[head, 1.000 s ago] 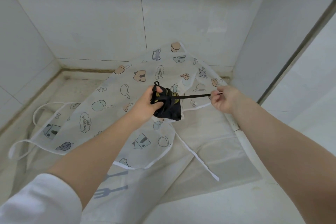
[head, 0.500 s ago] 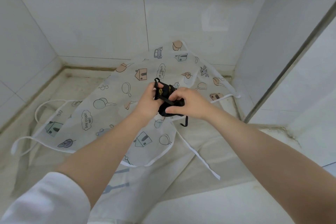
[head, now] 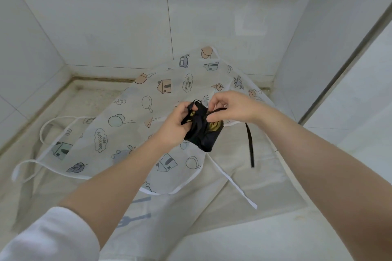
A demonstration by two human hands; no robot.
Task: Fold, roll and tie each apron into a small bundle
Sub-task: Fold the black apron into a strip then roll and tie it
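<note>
Since half a second ago, right hand [head: 231, 108] has lifted a little off the black apron bundle [head: 203, 131], and the black strap [head: 249, 144] now dangles lower at centre right.

Left to right: the printed white apron [head: 127, 133] lies spread on the pale counter [head: 244, 235], untouched, filling the left and middle. Left hand [head: 172, 128] grips the bundle just right of frame centre, fingers curled round its side, holding it in the air above the printed apron. The right hand's thumb and forefinger pinch the strap at the bundle's top. Tying looks to be the step in hand; next, I judge, the loose end must be drawn through and pulled snug while the left hand keeps the roll from loosening.
</note>
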